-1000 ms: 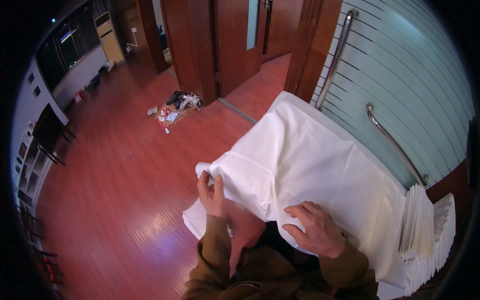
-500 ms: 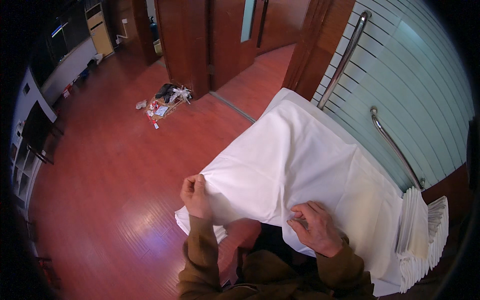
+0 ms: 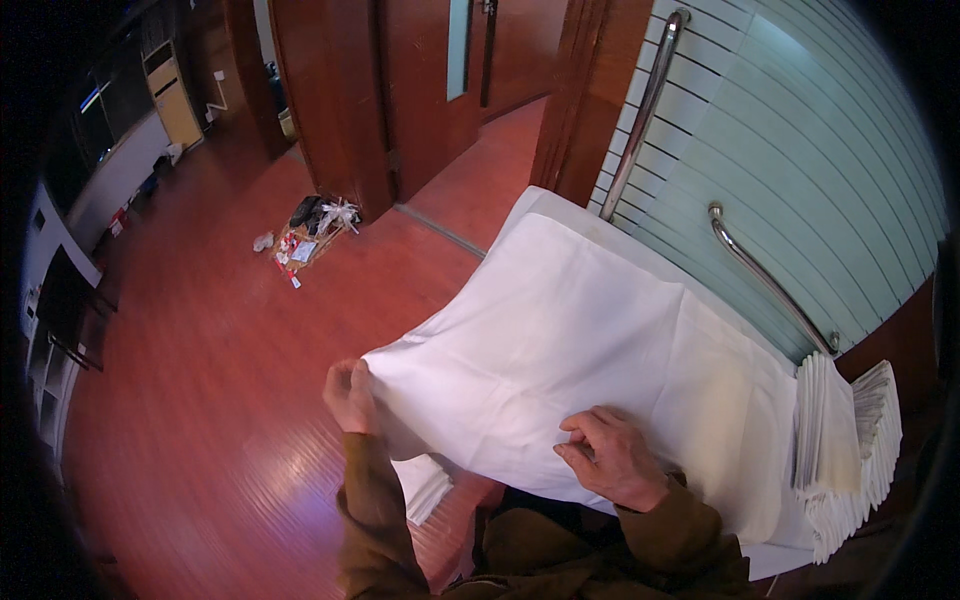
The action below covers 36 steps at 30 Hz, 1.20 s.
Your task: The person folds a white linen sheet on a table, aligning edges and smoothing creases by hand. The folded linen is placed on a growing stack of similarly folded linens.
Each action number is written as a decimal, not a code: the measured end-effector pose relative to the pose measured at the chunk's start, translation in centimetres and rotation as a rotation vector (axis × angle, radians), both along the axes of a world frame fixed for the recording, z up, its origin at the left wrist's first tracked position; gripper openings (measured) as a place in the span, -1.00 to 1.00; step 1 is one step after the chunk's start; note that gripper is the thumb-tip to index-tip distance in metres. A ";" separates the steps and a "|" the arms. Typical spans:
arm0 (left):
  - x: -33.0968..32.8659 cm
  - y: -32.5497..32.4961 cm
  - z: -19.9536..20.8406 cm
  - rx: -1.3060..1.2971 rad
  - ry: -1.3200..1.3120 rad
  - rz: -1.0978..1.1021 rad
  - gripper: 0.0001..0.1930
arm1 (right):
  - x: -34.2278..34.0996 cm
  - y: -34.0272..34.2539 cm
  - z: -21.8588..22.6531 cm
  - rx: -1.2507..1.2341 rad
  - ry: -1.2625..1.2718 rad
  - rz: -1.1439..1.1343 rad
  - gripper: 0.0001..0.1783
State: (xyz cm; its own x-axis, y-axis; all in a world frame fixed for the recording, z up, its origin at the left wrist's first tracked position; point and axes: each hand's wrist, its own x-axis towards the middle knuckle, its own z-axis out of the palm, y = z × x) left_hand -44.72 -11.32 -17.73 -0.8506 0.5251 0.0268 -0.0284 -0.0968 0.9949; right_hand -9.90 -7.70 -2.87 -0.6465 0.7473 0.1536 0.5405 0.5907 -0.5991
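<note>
A large white cloth [image 3: 540,310] is spread over a white-covered table, its left part lifted off the surface. At its left corner my left hand [image 3: 351,395] is closed in a pinch, pulling that edge out past the table. My right hand [image 3: 615,458] is over the near part of the cloth, fingers loosely bent. A gap shows between its thumb and forefinger, with nothing visible in them. Under the raised left side, folded white cloth [image 3: 424,488] shows, partly hidden; what it rests on cannot be made out.
Stacked folded white cloths [image 3: 835,455] stand at the table's right end. Behind the table is a striped glass panel [image 3: 790,150] with metal handles [image 3: 645,115]. A brown door [image 3: 430,100] stands beyond. Litter [image 3: 305,240] lies on the reddish floor [image 3: 200,400].
My left hand has moved left with the cloth's corner, drawing the cloth flatter and smoothing its middle fold. My right hand has shifted slightly left. The whole view has shifted a little.
</note>
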 end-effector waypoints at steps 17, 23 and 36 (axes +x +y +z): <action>21.6 -1.5 6.6 -0.062 1.295 -0.364 -0.53 | 5.9 -4.5 1.2 -0.020 0.019 0.054 -0.63; 22.1 -2.5 6.2 -0.055 1.211 -0.418 -0.55 | 13.3 -6.6 2.0 -0.063 0.177 -0.142 -0.69; 33.0 -4.4 7.6 0.145 1.269 -0.715 -0.61 | 35.3 -13.4 -4.8 0.095 0.181 -1.335 -0.59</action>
State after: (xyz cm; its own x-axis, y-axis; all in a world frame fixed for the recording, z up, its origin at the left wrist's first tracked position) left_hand -11.73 -15.69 -10.15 0.2186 0.7437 0.6318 0.7569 -0.5378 0.3712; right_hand 25.39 -21.14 -7.69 0.5944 0.7660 0.2448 0.6487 -0.2769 -0.7088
